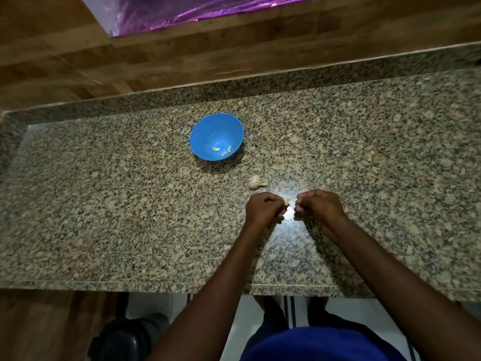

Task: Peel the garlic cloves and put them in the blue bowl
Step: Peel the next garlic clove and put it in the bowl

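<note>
Two hands work over a speckled granite counter (pixel 130 204), which fills most of the view. Behind its far edge there is a wall of wood panels (pixel 65 48), and at the top a shiny purple sheet (pixel 169 14). Below the near edge of the counter a pale tiled floor (pixel 242 329) shows, and at the near left a dark round thing that I cannot identify.

Both hands are curled into loose fists, close together but not touching, near the middle of the counter. The left hand (pixel 264 207) pinches a small pale clove (pixel 287 200) at its fingertips; the clove sits in the gap between the two hands. The right hand (pixel 321 204) has its fingertips bent toward the clove, but I cannot tell if they touch it.

A garlic bulb (pixel 255 181) lies on the counter just beyond the left hand. Farther and to the left stands the blue bowl (pixel 208 126), with three peeled cloves (pixel 221 151) in its bottom
</note>
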A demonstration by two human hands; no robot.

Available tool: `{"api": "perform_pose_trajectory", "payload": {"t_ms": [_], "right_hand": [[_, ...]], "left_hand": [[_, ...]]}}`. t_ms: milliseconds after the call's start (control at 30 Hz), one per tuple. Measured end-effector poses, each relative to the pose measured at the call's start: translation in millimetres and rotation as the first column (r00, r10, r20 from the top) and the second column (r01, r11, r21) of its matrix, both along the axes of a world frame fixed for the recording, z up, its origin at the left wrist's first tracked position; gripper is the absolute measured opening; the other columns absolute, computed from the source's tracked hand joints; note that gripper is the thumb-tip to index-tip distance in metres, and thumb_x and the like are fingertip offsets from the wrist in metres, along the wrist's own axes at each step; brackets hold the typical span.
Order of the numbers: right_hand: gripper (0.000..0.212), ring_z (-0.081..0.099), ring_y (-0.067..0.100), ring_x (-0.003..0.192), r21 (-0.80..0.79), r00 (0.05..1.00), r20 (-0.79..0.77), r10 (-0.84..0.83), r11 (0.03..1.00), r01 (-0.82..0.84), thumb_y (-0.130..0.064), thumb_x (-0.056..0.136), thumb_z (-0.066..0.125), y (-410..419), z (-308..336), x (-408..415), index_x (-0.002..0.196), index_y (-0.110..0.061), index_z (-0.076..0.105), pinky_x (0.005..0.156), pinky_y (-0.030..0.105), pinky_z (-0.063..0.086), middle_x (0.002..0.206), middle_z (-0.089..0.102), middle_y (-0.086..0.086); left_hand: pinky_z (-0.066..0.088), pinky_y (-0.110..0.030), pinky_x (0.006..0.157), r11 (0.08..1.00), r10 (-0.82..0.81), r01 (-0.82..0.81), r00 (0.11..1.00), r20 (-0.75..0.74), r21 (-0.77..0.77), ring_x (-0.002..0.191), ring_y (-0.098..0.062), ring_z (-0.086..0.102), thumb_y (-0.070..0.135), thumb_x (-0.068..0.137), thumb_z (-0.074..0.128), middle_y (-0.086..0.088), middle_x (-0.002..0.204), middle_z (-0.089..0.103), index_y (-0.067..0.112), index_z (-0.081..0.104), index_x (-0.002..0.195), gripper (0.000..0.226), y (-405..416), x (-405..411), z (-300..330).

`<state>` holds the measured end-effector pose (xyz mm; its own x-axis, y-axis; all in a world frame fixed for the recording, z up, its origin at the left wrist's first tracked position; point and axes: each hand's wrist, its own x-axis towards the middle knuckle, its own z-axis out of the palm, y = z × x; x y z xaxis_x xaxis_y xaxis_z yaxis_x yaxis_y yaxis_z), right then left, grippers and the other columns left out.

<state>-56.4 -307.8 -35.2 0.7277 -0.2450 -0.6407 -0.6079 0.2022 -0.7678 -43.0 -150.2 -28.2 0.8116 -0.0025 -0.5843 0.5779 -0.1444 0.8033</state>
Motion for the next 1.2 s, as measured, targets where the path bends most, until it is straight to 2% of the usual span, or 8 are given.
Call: {"api": "perform_pose_trajectory", "payload": {"t_ms": [100, 233, 400, 600, 800, 933, 1100, 1200], "right_hand": [[0.008, 0.062, 0.031, 0.056, 0.005, 1.0, -0.016, 0.007, 1.0, -0.007, 0.011, 0.082, 0.066, 1, -1, 1, 0.078, 0.004, 0.07, 0.069, 0.053, 0.06, 0.07, 0.065, 0.028], [0.002, 0.063, 0.033, 0.06, -0.008, 0.996, -0.031, 0.086, 0.996, -0.086, 0.006, 0.081, 0.071, 0, 3, 0, 0.08, 0.007, 0.071, 0.067, 0.057, 0.061, 0.073, 0.067, 0.032], [0.016, 0.066, 0.031, 0.063, 0.048, 0.977, -0.02, 0.213, 0.976, -0.212, -0.007, 0.089, 0.073, 0, 15, -2, 0.091, 0.009, 0.072, 0.063, 0.052, 0.062, 0.079, 0.072, 0.027], [0.01, 0.059, 0.019, 0.045, 0.132, 0.996, -0.025, 0.083, 0.988, -0.079, 0.0, 0.092, 0.067, 6, 18, 0, 0.092, 0.01, 0.066, 0.065, 0.049, 0.06, 0.061, 0.066, 0.017], [0.009, 0.06, 0.019, 0.044, 0.022, 0.994, 0.027, 0.106, 0.994, -0.107, 0.003, 0.09, 0.068, -1, 12, -5, 0.089, 0.012, 0.067, 0.048, 0.033, 0.057, 0.059, 0.066, 0.016], [0.004, 0.062, 0.03, 0.051, -0.093, 0.977, 0.038, 0.209, 0.974, -0.205, 0.008, 0.086, 0.07, 0, 11, -4, 0.082, 0.009, 0.07, 0.061, 0.049, 0.061, 0.056, 0.064, 0.019], [0.011, 0.066, 0.037, 0.053, -0.203, 0.961, 0.059, 0.27, 0.946, -0.253, 0.002, 0.083, 0.076, 1, 15, -5, 0.073, 0.003, 0.074, 0.057, 0.049, 0.06, 0.058, 0.066, 0.024], [0.025, 0.07, 0.024, 0.05, -0.427, 0.898, 0.088, 0.43, 0.831, -0.356, -0.017, 0.086, 0.079, 2, 13, -4, 0.062, -0.01, 0.075, 0.052, 0.032, 0.059, 0.054, 0.069, 0.008]], "left_hand": [[0.06, -0.048, 0.07, 1.0, 0.014, -0.014, 1.0, -0.003, -0.019, 0.052, -0.024, 0.061, -0.001, 0.082, 0.065, -0.018, 0.065, 0.069, 0.006, 0.072, 0.069, 0.017, 1, -1, -1], [0.059, -0.04, 0.069, 0.99, -0.042, 0.042, 0.999, 0.003, -0.137, 0.058, -0.023, 0.064, -0.001, 0.087, 0.065, -0.019, 0.072, 0.07, 0.006, 0.072, 0.079, 0.013, 6, -2, 1], [0.06, -0.044, 0.072, 0.983, -0.088, 0.095, 0.995, 0.049, -0.16, 0.065, -0.026, 0.067, -0.001, 0.087, 0.068, -0.02, 0.075, 0.07, 0.003, 0.073, 0.084, 0.007, 8, -4, 4], [0.058, -0.045, 0.073, 0.987, 0.01, -0.01, 1.0, 0.0, -0.163, 0.061, -0.026, 0.064, 0.0, 0.086, 0.067, -0.02, 0.071, 0.068, -0.002, 0.073, 0.085, 0.006, 7, -5, 6], [0.056, -0.037, 0.059, 0.986, -0.104, 0.078, 0.978, 0.179, 0.148, 0.059, -0.027, 0.066, -0.002, 0.079, 0.068, -0.018, 0.069, 0.072, 0.01, 0.074, 0.083, 0.014, 8, -12, 7], [0.057, -0.033, 0.069, 0.93, -0.261, 0.161, 0.922, 0.286, 0.331, 0.074, -0.027, 0.073, -0.002, 0.082, 0.07, -0.014, 0.08, 0.076, 0.007, 0.08, 0.092, 0.017, 0, -10, 12], [0.057, -0.05, 0.065, 0.997, -0.066, 0.059, 0.98, 0.189, 0.043, 0.063, -0.027, 0.06, -0.003, 0.092, 0.062, -0.022, 0.074, 0.068, -0.004, 0.074, 0.097, 0.013, -3, -11, 17], [0.056, -0.044, 0.064, 0.998, -0.054, 0.06, 0.987, 0.15, -0.034, 0.062, -0.024, 0.059, 0.002, 0.083, 0.076, -0.021, 0.071, 0.068, -0.001, 0.075, 0.088, 0.006, -1, -10, 18]]}}
